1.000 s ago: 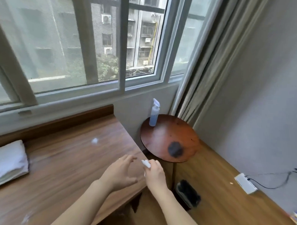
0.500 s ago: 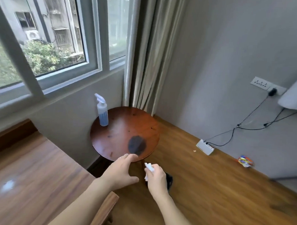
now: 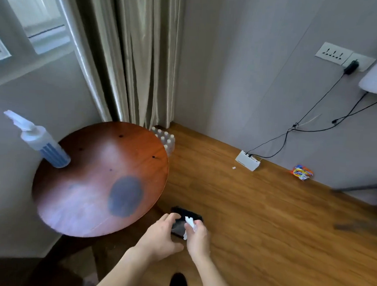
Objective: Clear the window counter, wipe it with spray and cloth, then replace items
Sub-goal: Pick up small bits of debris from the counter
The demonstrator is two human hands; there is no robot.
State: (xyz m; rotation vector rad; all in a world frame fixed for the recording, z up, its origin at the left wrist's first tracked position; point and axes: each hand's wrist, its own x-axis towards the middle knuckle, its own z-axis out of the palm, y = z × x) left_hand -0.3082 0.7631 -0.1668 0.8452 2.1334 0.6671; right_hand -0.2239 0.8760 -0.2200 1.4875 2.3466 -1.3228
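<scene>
My right hand (image 3: 198, 236) grips a small crumpled white tissue (image 3: 189, 222) directly above a small black bin (image 3: 186, 215) on the floor. My left hand (image 3: 162, 235) hovers beside it with relaxed fingers and holds nothing. A clear spray bottle (image 3: 41, 141) with a white trigger stands at the far left of a round reddish-brown side table (image 3: 92, 182). The window counter is out of view.
Beige curtains (image 3: 130, 55) hang behind the table, with a pack of water bottles (image 3: 165, 138) at their foot. On the wooden floor by the wall lie a white power strip (image 3: 246, 161) with black cables and an orange detergent packet (image 3: 302, 172).
The view has swung right and down, away from the counter and window toward the floor. Both hands moved with the tissue from the counter's edge to over the black bin.
</scene>
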